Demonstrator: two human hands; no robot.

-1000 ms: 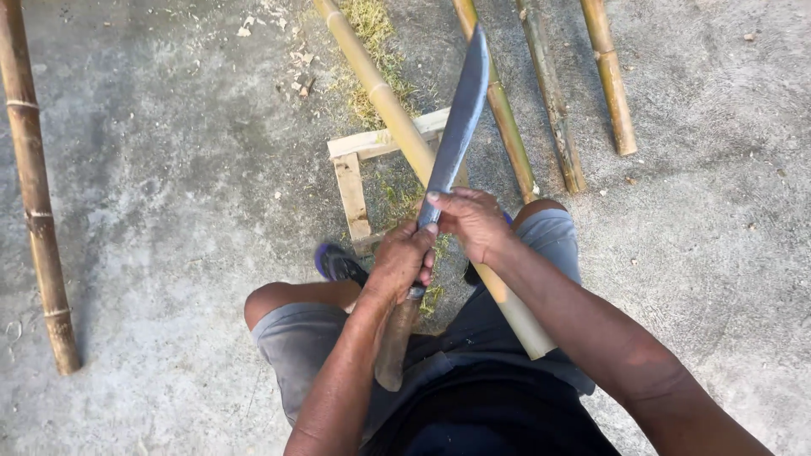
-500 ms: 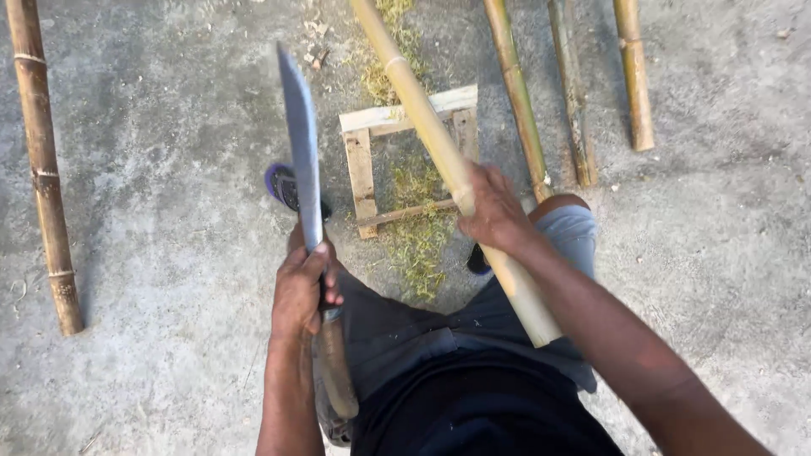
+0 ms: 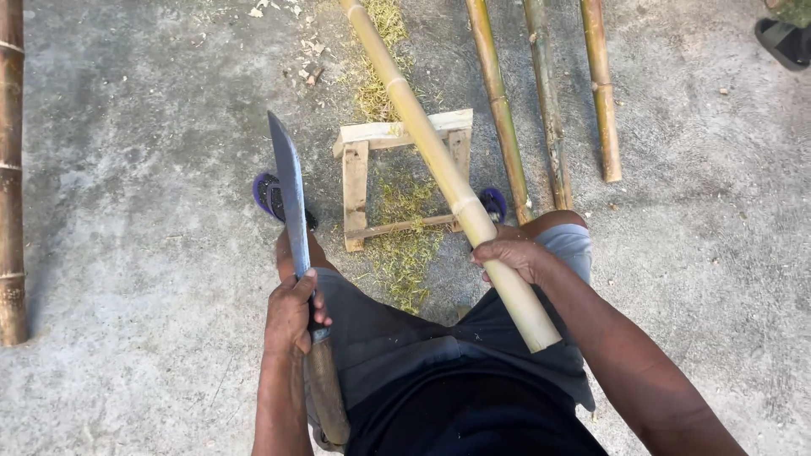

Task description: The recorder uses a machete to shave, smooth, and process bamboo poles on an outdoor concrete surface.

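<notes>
My left hand (image 3: 291,312) grips the wooden handle of a long machete (image 3: 291,198), blade pointing up and away over my left knee. My right hand (image 3: 509,256) holds a thick yellow bamboo pole (image 3: 427,139) near its cut end. The pole slants up and away across a small wooden stand (image 3: 365,173) in front of my knees. The blade is well apart from the pole, to its left.
Three thinner bamboo poles (image 3: 547,101) lie on the concrete at the upper right. Another thick bamboo pole (image 3: 10,186) runs along the left edge. Green shavings (image 3: 405,253) lie under the stand. Someone's sandalled foot (image 3: 786,38) shows at the top right corner.
The machete came off the bamboo pole and swung to the left, held by my left hand alone. My right hand stayed on the pole. The view shifted slightly.
</notes>
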